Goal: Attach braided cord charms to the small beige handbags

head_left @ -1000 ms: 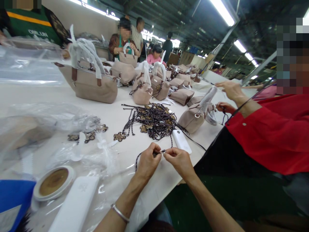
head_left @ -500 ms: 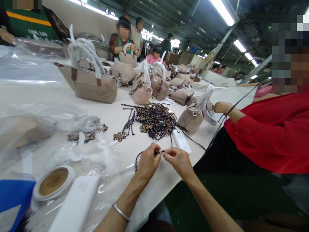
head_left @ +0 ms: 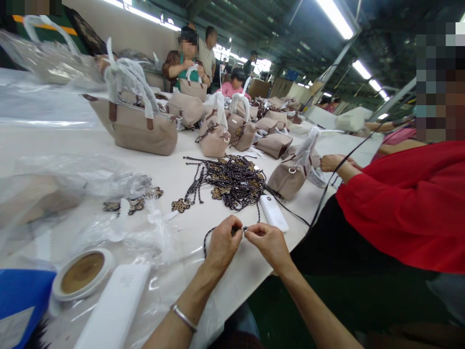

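My left hand [head_left: 225, 242] and my right hand [head_left: 268, 243] meet fingertip to fingertip above the front edge of the table. Between them is a thin black-and-white braided cord [head_left: 206, 242], pinched by both; its short piece between the fingertips is mostly hidden. A loop of the cord hangs out to the left of my left hand. Just beyond my hands lies a heap of similar braided cords [head_left: 238, 186] with leopard-print flower charms. One leopard-print flower charm [head_left: 180, 205] rests apart at the heap's left. A white power bank [head_left: 273, 213] lies beyond my right hand.
Beige handbags [head_left: 145, 128] with wrapped handles stand across the table. Clear plastic bags [head_left: 90, 179], a tape roll [head_left: 82, 275], a long white box [head_left: 114, 305] and a blue box [head_left: 23, 300] are at left. A co-worker in red [head_left: 407, 203] sits at right, holding a handbag [head_left: 290, 174].
My hands stay almost in place, still pinching the cord. At the far left, a co-worker has raised a plastic-wrapped bag. The co-worker in red has shifted slightly.
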Demonstrator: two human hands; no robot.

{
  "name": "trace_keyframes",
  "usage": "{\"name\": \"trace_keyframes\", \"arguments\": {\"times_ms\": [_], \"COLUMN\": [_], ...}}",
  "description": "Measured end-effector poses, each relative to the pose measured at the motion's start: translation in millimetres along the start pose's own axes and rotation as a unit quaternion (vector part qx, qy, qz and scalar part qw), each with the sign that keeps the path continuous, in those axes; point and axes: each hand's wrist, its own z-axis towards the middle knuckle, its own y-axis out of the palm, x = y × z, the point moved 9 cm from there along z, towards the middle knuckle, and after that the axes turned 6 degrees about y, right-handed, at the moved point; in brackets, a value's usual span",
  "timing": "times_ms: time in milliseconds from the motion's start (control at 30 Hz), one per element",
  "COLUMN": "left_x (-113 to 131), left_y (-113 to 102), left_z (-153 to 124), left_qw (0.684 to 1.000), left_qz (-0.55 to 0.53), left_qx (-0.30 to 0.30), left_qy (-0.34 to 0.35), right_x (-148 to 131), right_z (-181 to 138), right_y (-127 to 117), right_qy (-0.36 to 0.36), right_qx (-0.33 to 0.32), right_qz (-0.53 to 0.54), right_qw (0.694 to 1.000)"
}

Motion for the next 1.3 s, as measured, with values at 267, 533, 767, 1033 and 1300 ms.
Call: {"name": "trace_keyframes", "arguments": {"times_ms": [267, 533, 767, 1033, 1300], "left_x": [-4, -1, 8, 4, 3], "left_y": [5, 5, 7, 1, -8], "left_z": [1, 1, 3, 7, 10], "left_qw": [0.999, 0.998, 0.996, 0.996, 0.985], "left_qz": [-0.04, -0.032, -0.046, -0.064, -0.169], "left_qx": [-0.036, -0.047, -0.071, -0.066, -0.028], "left_qy": [0.01, 0.025, 0.038, 0.009, -0.003], "right_x": [10, 22, 23, 2, -33], "right_z": [2, -3, -1, 2, 2], "right_y": [-3, 6, 5, 13, -12], "right_qy": [0.054, 0.161, 0.158, 0.053, -0.095], "right_qx": [-0.04, -0.136, -0.142, -0.088, 0.016], "right_qz": [0.087, 0.276, 0.281, 0.198, 0.157], "right_qw": [0.994, 0.938, 0.936, 0.975, 0.983]}}
